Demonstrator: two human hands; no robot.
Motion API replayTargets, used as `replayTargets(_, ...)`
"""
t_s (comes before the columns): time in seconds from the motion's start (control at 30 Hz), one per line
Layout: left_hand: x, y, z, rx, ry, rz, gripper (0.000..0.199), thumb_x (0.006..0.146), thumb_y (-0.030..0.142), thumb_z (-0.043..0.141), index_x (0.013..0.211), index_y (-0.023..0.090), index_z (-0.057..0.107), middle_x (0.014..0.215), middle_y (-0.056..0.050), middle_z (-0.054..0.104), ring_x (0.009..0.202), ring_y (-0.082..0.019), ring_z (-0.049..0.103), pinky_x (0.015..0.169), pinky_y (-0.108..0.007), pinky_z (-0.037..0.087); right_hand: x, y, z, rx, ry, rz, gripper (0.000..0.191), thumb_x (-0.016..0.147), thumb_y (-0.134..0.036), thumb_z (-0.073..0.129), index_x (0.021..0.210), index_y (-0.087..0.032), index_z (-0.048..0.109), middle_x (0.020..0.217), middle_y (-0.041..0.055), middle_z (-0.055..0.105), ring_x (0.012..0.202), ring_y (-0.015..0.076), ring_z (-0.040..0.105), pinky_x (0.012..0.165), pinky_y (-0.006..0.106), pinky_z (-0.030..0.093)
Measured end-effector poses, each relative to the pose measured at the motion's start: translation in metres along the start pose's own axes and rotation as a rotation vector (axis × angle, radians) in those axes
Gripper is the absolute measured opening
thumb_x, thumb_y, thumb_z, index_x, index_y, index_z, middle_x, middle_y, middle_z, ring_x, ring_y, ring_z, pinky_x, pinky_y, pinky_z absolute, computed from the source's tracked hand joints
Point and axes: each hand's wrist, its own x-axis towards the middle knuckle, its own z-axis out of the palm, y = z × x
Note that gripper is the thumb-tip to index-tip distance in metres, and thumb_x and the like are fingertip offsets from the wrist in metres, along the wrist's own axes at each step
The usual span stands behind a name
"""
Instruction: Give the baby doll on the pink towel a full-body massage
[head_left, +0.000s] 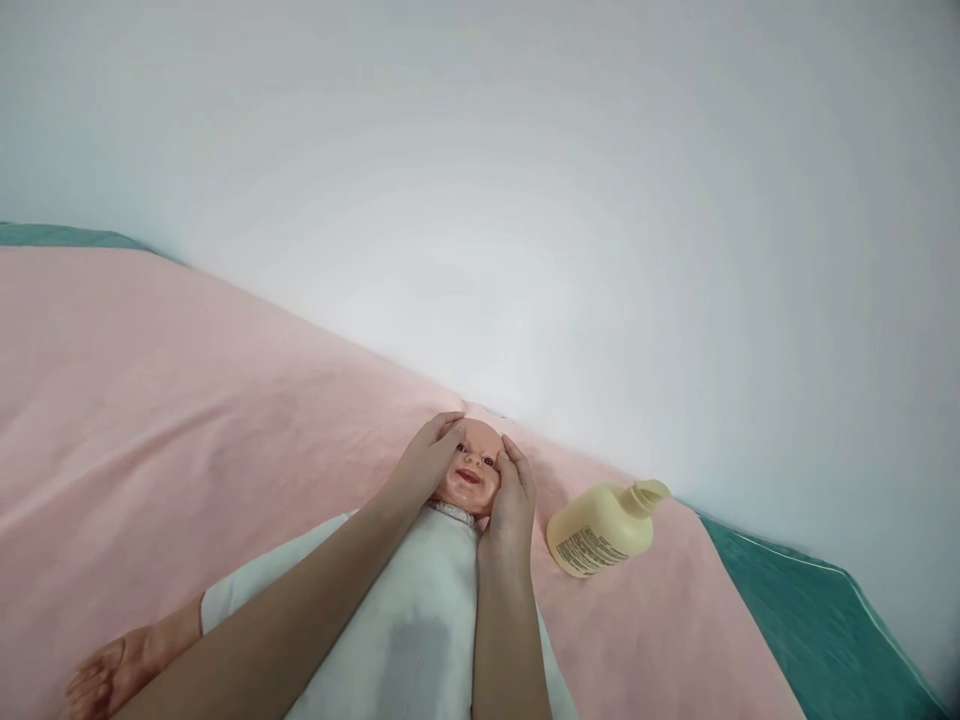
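Observation:
A baby doll (475,463) in white clothing lies on its back, its head away from me and its painted face up. My left hand (433,455) cups the left side of the doll's head, the thumb near its eye. On the other side my right hand (516,490) cups the head, its fingertips by the temple and cheek. Between my forearms the doll's white top (420,610) shows a grey patch. At lower left, the doll's bare hand (112,665) sticks out of a sleeve. Its other hand is out of sight.
A pale yellow pump bottle (596,530) with printed text stands, tilted in view, right of my right hand. Under the doll spreads a pink cloth (187,420) with creases. A green surface (817,610) shows beyond the cloth at right. A plain white wall (480,200) rises behind.

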Motion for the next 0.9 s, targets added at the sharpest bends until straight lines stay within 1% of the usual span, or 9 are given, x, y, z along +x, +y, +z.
replayTargets(0.1,0.0001,0.0012,0.0003,0.011,0.017,-0.004,0.034,0.083,0.034,0.050,0.113,0.019,0.059,0.116,-0.008,0.063,0.108,-0.023,0.058,0.096,-0.035,0.043,0.0004,0.0005,0.0000,0.004,-0.006,0.000,0.048,0.064,-0.035,0.064,0.110,-0.021,0.064,0.113,0.0056,0.065,0.101,0.0228,0.062,0.081,0.032,0.053)
replayTargets(0.23,0.0010,0.0005,0.0004,-0.004,0.013,-0.001,0.035,0.082,0.034,0.052,0.112,0.019,0.059,0.113,-0.008,0.065,0.106,-0.023,0.060,0.093,-0.033,0.045,0.0030,0.0033,-0.0007,-0.006,-0.007,-0.017,0.048,0.064,-0.036,0.064,0.110,-0.021,0.064,0.114,0.0057,0.064,0.103,0.0229,0.061,0.082,0.033,0.053)
replayTargets(0.4,-0.0005,0.0014,0.0001,-0.013,0.011,-0.008,0.035,0.082,0.034,0.052,0.113,0.019,0.059,0.114,-0.009,0.064,0.107,-0.023,0.059,0.094,-0.035,0.044,0.0040,0.0043,-0.0009,0.005,-0.004,-0.011,0.048,0.064,-0.035,0.064,0.110,-0.021,0.064,0.116,0.0062,0.064,0.104,0.0232,0.061,0.084,0.033,0.052)
replayTargets(0.6,0.0002,0.0012,-0.0002,0.015,0.017,-0.019,0.034,0.084,0.034,0.050,0.113,0.020,0.059,0.113,-0.008,0.064,0.106,-0.023,0.059,0.093,-0.035,0.045,0.0027,0.0033,-0.0011,-0.004,0.000,-0.016,0.047,0.064,-0.035,0.064,0.109,-0.021,0.065,0.114,0.0059,0.065,0.103,0.0232,0.062,0.081,0.033,0.053)
replayTargets(0.73,0.0005,0.0012,-0.0004,0.019,0.004,-0.003,0.033,0.084,0.034,0.050,0.113,0.020,0.059,0.115,-0.008,0.063,0.109,-0.023,0.058,0.096,-0.036,0.043,0.0017,0.0019,0.0001,0.009,0.006,-0.006,0.047,0.064,-0.034,0.065,0.109,-0.021,0.065,0.113,0.0057,0.065,0.102,0.0231,0.062,0.081,0.032,0.053)
replayTargets(0.9,-0.0026,0.0045,0.0000,0.013,0.001,-0.017,0.034,0.084,0.035,0.050,0.113,0.021,0.059,0.112,-0.007,0.065,0.105,-0.023,0.060,0.094,-0.035,0.044,-0.0005,-0.0002,0.0006,0.010,0.013,0.003,0.046,0.064,-0.033,0.065,0.109,-0.021,0.065,0.111,0.0057,0.066,0.099,0.0226,0.063,0.078,0.031,0.054)
